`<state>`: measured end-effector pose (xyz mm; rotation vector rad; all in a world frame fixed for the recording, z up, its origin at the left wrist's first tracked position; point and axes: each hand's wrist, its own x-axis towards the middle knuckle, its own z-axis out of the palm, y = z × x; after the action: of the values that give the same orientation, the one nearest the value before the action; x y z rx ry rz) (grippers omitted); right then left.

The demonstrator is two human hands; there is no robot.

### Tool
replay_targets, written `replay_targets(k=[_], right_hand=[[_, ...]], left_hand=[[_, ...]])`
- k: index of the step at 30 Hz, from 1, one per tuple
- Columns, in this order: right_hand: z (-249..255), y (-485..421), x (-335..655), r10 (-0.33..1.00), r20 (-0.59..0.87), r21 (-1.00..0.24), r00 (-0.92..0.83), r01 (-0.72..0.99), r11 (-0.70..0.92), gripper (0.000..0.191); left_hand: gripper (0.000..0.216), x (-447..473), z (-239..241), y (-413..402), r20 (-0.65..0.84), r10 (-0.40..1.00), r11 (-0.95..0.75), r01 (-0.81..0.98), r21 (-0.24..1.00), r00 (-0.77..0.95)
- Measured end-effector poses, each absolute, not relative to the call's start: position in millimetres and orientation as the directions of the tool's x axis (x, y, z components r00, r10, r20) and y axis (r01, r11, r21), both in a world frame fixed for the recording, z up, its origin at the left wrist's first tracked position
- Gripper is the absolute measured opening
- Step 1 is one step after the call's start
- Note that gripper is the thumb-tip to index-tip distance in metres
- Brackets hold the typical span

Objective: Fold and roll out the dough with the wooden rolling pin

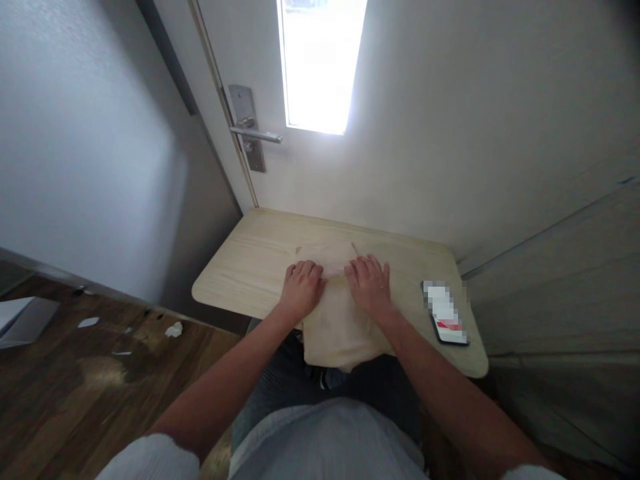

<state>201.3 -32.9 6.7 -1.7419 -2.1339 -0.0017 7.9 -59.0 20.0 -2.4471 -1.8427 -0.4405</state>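
A beige piece of cloth lies on the light wooden table, and its near end hangs over the front edge toward my lap. My left hand is closed with curled fingers on the cloth's left side. Opposite it, my right hand bends its fingers over the right side, the little finger standing slightly apart. Between the hands runs a pale pinkish strip, perhaps a fold; its exact nature is unclear. Both thumbs are largely hidden from above.
A phone with a blurred-out screen lies at the table's right end. Behind the table stands a pale door with a metal handle and a bright window. White scraps and a white box lie on the wooden floor at left.
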Motion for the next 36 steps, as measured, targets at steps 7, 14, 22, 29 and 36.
replay_targets(k=[7, 14, 22, 29, 36], right_hand=[[-6, -42, 167, 0.938, 0.260, -0.185, -0.231, 0.941, 0.283, 0.052], [-5, -7, 139, 0.946, 0.270, -0.160, -0.178, 0.961, 0.227, 0.056], [2, 51, 116, 0.972, 0.165, -0.168, -0.167, 0.966, 0.195, 0.060], [6, 81, 104, 0.957, 0.240, -0.186, -0.163, 0.960, 0.210, 0.056], [8, 97, 98, 0.949, 0.272, -0.246, -0.159, 0.942, 0.228, 0.053]], left_hand=[[0.033, 1, 5, -115, 0.251, 0.964, -0.135, 0.971, 0.196, 0.083], [0.063, -6, -2, -91, 0.254, 0.967, -0.066, 0.983, 0.171, 0.020], [0.062, -26, 8, -31, 0.183, 0.983, -0.008, 0.988, 0.154, -0.020], [0.054, -38, 5, 11, 0.099, 0.995, 0.012, 0.979, 0.201, -0.033], [0.045, -41, 3, 34, 0.082, 0.994, 0.055, 0.969, 0.239, -0.077]])
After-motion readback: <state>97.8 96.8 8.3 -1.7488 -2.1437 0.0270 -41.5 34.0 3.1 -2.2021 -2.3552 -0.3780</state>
